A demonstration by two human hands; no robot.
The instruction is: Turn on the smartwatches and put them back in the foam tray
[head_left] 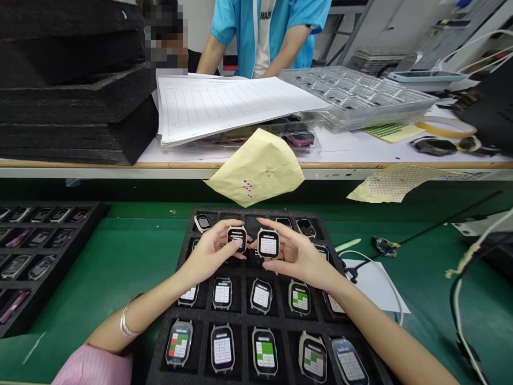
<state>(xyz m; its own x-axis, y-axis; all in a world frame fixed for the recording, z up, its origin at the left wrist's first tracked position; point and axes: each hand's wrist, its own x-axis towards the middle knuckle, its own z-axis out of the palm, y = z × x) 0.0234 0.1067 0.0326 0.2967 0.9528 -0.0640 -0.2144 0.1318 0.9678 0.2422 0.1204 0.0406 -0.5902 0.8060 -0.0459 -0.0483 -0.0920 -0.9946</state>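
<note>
My left hand (218,246) is closed on a strapless smartwatch (236,235) with lines of white text on a dark screen; the thumb lies over its lower part. Close beside it, my right hand (294,251) grips a second smartwatch (268,244) by its edges, its screen showing a white grid. Both are held above a black foam tray (202,315) with square compartments. Several smartwatches sit in it, such as one with a green and white grid (265,351) and one with red and green cells (179,343). My hands hide part of the upper rows.
Another foam tray (90,224) of watches lies at left on the green bench. A shelf carries stacked black foam (76,107), paper sheets (236,99) and clear plastic trays (360,101). Yellow paper (260,166) hangs from its edge. Cables (457,299) run at right. A person in blue (244,37) stands opposite.
</note>
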